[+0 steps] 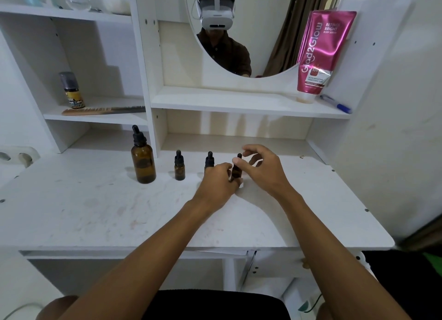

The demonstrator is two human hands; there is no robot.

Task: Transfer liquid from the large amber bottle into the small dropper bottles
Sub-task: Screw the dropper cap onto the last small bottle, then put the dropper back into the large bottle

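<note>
The large amber bottle with a black dropper cap stands on the white desk at the left. Two small dropper bottles stand to its right: one free, a second partly hidden behind my left hand. My left hand grips the body of a third small bottle on the desk. My right hand hovers around that bottle's black cap with curled fingers, the thumb near the cap; I cannot tell if it touches.
A shelf unit rises behind the desk with an oval mirror, a pink tube, a blue pen, a comb and a spray can. A wall socket sits at the far left.
</note>
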